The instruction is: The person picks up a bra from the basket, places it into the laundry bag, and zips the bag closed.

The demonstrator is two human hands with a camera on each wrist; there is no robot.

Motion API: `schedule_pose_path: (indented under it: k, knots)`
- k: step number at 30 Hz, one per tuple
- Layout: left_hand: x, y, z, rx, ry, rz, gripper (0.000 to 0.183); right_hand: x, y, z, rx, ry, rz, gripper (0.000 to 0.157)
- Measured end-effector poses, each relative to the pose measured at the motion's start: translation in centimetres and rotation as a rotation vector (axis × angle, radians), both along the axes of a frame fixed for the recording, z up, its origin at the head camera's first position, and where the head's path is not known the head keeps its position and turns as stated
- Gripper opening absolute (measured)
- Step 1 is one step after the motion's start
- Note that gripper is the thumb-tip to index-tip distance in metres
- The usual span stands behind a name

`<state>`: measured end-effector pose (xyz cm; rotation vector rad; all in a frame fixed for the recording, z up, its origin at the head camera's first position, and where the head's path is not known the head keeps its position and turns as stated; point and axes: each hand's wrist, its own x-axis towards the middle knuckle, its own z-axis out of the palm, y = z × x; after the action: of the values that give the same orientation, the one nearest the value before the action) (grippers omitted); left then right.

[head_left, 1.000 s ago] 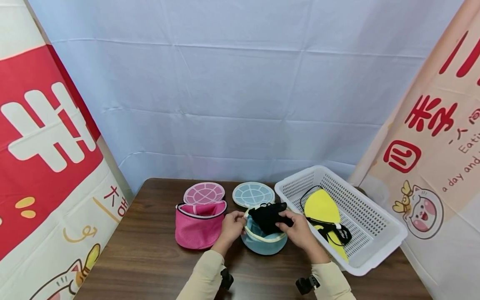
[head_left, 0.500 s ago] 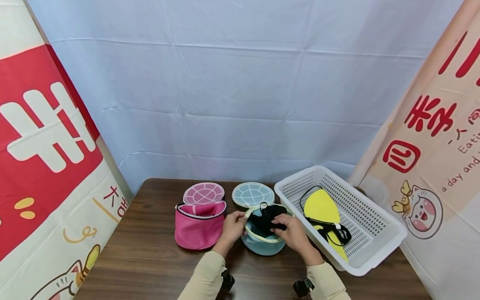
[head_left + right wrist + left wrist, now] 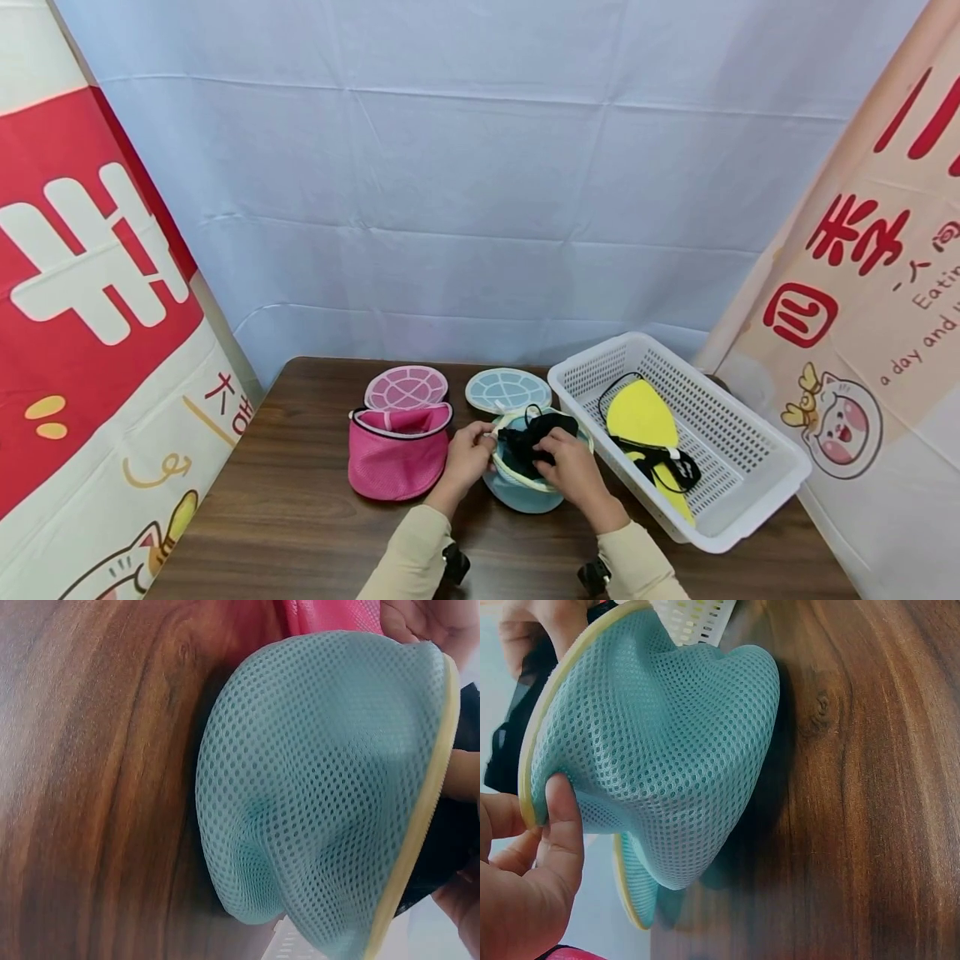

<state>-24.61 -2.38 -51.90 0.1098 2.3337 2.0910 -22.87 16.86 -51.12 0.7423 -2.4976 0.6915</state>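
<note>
A light-blue mesh laundry bag (image 3: 525, 498) with a cream-yellow rim stands with its mouth up on the table. My left hand (image 3: 468, 454) pinches the left side of its rim, the thumb (image 3: 564, 817) outside on the mesh in the left wrist view. A bunched black cloth piece with thin cords (image 3: 534, 442) sits in the bag's mouth. My right hand (image 3: 573, 471) holds this cloth, fingers dipping inside the rim; the fingertips are partly hidden. In the right wrist view, the black cloth (image 3: 450, 840) shows behind the rim.
Left of the blue bag stands a pink mesh bag (image 3: 393, 462), its pink lid (image 3: 407, 387) folded back. The blue lid (image 3: 508, 389) lies behind its bag. At right, a white plastic basket (image 3: 750, 433) holds a yellow cloth piece (image 3: 642, 414) with black straps. All stand on a wooden table (image 3: 300, 517).
My right hand has moved left and down into the bag's mouth, and the black cloth sits lower inside it. The left hand stays pinching the rim.
</note>
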Motion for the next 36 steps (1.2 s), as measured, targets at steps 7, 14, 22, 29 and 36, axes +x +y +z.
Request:
schedule_pose_path:
  k: [7,14,22,29,36]
  knots:
    - [0.5,-0.1,1.1,0.018,-0.007,0.001,0.018,-0.5,-0.9,-0.4,0.052,-0.006,-0.047,0.019]
    - [1.0,-0.2,2.1,0.049,0.033,-0.011,0.017,-1.3,-1.7,-0.7,0.103,-0.066,-0.097,0.017]
    - [-0.1,-0.2,0.4,0.049,0.013,-0.021,0.019,-2.1,-2.4,0.3,0.031,-0.38,-0.106,0.011]
    - [0.9,-0.5,2.3,0.053,0.02,-0.043,0.02,-2.8,-2.6,0.7,-0.057,-0.546,-0.07,0.006]
    - [1.9,-0.6,3.9,0.052,-0.003,-0.054,0.021,-2.7,-2.3,1.4,-0.096,-0.708,-0.024,0.013]
